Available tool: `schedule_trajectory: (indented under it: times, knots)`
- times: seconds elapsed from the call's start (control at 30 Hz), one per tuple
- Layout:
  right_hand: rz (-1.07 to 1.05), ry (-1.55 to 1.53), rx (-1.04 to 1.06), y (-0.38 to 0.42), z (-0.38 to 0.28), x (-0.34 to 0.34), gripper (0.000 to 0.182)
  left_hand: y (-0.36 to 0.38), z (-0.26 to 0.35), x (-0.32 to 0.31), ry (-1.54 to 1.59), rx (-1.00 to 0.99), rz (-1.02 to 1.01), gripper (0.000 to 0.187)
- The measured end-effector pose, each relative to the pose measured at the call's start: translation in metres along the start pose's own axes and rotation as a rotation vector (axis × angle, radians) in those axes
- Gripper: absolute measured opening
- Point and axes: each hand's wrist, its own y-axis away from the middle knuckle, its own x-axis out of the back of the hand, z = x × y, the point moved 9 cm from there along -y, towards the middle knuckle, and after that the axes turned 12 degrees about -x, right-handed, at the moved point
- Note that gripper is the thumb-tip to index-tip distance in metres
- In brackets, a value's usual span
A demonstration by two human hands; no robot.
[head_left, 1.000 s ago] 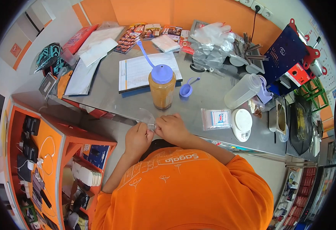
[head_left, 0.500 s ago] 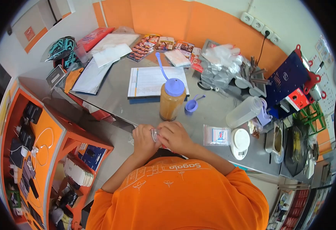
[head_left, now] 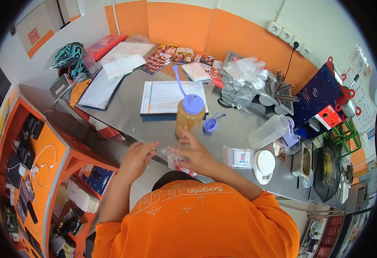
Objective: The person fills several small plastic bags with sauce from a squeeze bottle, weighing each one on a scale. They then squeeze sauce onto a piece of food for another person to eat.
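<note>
A crinkled clear plastic bag (head_left: pixel 171 157) with red on its lower part is stretched between my hands, in front of my body at the table edge. My left hand (head_left: pixel 137 160) has its fingertips at the bag's left edge, seemingly pinching it. On the other side my right hand (head_left: pixel 197 155) grips the bag low between thumb and fingers, index finger raised. Just beyond that finger stands a squeeze bottle (head_left: pixel 190 118) of brownish sauce, its lilac lid (head_left: pixel 193 104) on and the strap sticking up. A small lilac cap (head_left: pixel 210 125) lies beside the bottle.
A digital scale (head_left: pixel 264 167) and a printed clear packet (head_left: pixel 239 158) lie to the right, near a tipped translucent bottle (head_left: pixel 268 133). Behind the sauce bottle is a clipboard (head_left: pixel 160 98). An orange shelf unit (head_left: pixel 61 159) stands left; a metal container (head_left: pixel 302 160) is far right.
My hands, close together before, have moved apart. The left has gone left, and more of the plastic bag shows between them. My right index finger has lifted toward the bottle.
</note>
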Motion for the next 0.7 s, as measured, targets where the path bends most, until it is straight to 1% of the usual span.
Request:
schedule_trajectory:
  times: [0.03, 0.07, 0.1, 0.13, 0.17, 0.2, 0.23, 0.27, 0.33, 0.37, 0.4, 0.43, 0.47, 0.5, 0.53, 0.57, 0.6, 0.63, 0.67, 0.7]
  knots:
    - [0.098, 0.043, -0.014, -0.002, 0.0, 0.007, 0.046, 0.002, -0.004, 0.003, 0.001, -0.007, -0.002, 0.042]
    - [0.195, 0.085, -0.024, -0.004, 0.0, 0.014, 0.05, 0.006, -0.01, 0.018, -0.269, 0.037, 0.08, 0.045]
    - [0.2, 0.087, -0.022, -0.005, -0.002, 0.015, 0.05, 0.009, -0.011, 0.032, -0.54, 0.083, 0.165, 0.048]
    - [0.179, -0.062, -0.078, -0.007, 0.003, 0.016, 0.05, 0.001, 0.002, 0.036, -0.543, 0.079, 0.168, 0.048]
    - [0.152, -0.211, -0.135, -0.009, 0.007, 0.015, 0.051, -0.008, 0.031, 0.037, -0.535, -0.015, 0.199, 0.055]
    - [0.145, -0.21, -0.138, -0.01, 0.006, 0.015, 0.051, -0.014, 0.054, 0.035, -0.522, -0.103, 0.229, 0.062]
    - [0.128, -0.169, -0.101, -0.012, 0.001, 0.013, 0.052, -0.015, 0.058, 0.025, -0.517, -0.165, 0.203, 0.077]
    - [0.11, -0.131, -0.06, -0.013, -0.005, 0.011, 0.053, -0.015, 0.053, 0.021, -0.517, -0.15, 0.205, 0.077]
    - [0.077, -0.16, -0.079, -0.016, -0.008, 0.013, 0.053, -0.009, 0.006, 0.022, 0.112, 0.18, 0.354, 0.081]
    - [0.064, -0.187, -0.103, -0.017, -0.007, 0.014, 0.054, -0.007, 0.0, 0.025, 0.106, 0.185, 0.359, 0.081]
    - [0.06, -0.187, -0.1, -0.017, -0.007, 0.016, 0.054, -0.004, -0.014, 0.018, 0.404, 0.247, 0.333, 0.081]
    - [0.021, -0.295, -0.138, -0.017, -0.003, 0.015, 0.054, -0.001, -0.021, 0.005, 0.706, 0.304, 0.301, 0.08]
    - [-0.018, -0.402, -0.177, -0.015, 0.002, 0.015, 0.054, 0.002, -0.024, 0.003, 0.709, 0.305, 0.303, 0.08]
    - [-0.019, -0.402, -0.18, -0.015, 0.004, 0.018, 0.054, 0.005, -0.026, -0.001, 0.734, 0.304, 0.311, 0.074]
    - [-0.012, -0.278, -0.134, -0.016, 0.002, 0.022, 0.054, 0.007, -0.028, -0.003, 0.758, 0.303, 0.318, 0.067]
    - [-0.002, -0.155, -0.088, -0.017, -0.001, 0.023, 0.054, 0.008, -0.029, -0.002, 0.758, 0.303, 0.313, 0.067]
    - [0.003, -0.156, -0.091, -0.016, -0.002, 0.023, 0.054, 0.006, -0.026, 0.008, 0.429, 0.23, 0.282, 0.062]
    - [0.029, -0.234, -0.115, -0.015, -0.003, 0.026, 0.055, 0.002, -0.02, 0.017, 0.102, 0.151, 0.249, 0.057]
    - [0.056, -0.309, -0.137, -0.014, -0.002, 0.028, 0.056, 0.002, -0.024, 0.019, 0.105, 0.145, 0.247, 0.057]
    - [0.061, -0.305, -0.14, -0.013, -0.001, 0.028, 0.056, 0.004, -0.021, 0.031, -0.195, 0.109, 0.273, 0.053]
